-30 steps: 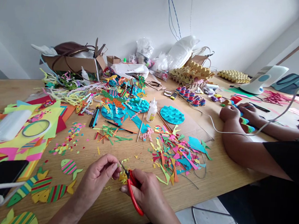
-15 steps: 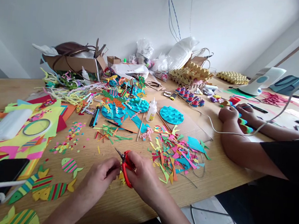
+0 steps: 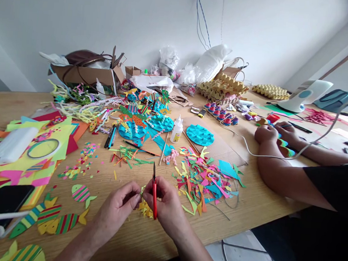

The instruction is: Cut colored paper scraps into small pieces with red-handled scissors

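My right hand (image 3: 163, 200) holds a pair of red-handled scissors (image 3: 154, 197), its dark blades pointing up and away from me. The thumb and forefinger of that hand meet close to my left hand's fingertips. My left hand (image 3: 120, 202) is closed in a pinch; what lies between its fingers is too small to make out. Yellow paper scraps (image 3: 146, 210) lie on the table beneath my hands. Striped paper fish, among them a pink and green one (image 3: 80, 192) and a red and green one (image 3: 67, 222), lie left of my left hand.
Coloured paper offcuts (image 3: 208, 183) spread to the right of my hands. A glue bottle (image 3: 177, 130) stands behind, beside a blue egg-carton piece (image 3: 199, 135). A phone (image 3: 2, 205) and power bank (image 3: 10, 145) lie left. Another person's arms (image 3: 275, 170) rest at right, near a white cable (image 3: 268, 155).
The scissors have swung from pointing left to pointing upward in my right hand. My right fingertips have come to my left fingertips.
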### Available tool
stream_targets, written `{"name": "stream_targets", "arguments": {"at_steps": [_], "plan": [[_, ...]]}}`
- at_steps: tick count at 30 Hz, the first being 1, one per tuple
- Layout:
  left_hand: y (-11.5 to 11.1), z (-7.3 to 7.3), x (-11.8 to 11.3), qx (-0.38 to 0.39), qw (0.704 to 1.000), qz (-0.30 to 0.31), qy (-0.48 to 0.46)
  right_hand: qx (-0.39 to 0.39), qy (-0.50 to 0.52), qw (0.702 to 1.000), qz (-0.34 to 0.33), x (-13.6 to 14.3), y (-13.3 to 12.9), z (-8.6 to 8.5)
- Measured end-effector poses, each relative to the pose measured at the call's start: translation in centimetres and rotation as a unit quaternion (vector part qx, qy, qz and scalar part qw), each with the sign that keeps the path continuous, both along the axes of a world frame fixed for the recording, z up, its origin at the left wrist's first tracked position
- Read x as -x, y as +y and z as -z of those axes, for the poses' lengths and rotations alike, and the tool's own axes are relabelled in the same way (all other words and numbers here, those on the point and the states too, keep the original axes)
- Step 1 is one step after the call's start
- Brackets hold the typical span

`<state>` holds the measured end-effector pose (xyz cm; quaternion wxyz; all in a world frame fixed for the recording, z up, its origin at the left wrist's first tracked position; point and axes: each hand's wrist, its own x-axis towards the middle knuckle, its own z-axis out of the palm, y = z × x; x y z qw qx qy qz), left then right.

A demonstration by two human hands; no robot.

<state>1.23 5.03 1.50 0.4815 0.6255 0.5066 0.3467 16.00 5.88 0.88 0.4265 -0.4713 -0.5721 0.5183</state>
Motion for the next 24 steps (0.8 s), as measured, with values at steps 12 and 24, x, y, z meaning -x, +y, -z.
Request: {"name": "stream_targets", "arguments": {"at_steps": [12, 24], "plan": [[0.4, -0.7, 0.2, -0.036, 0.996, 0.012, 0.087, -0.072, -0.147, 0.985, -0.058, -0.8, 0.6, -1.1], [0.2, -0.4, -0.2, -0.040, 0.996, 0.003, 0.074, -0.053, -0.121, 0.991, -0.018, -0.9, -0.1, -0.7]]}}
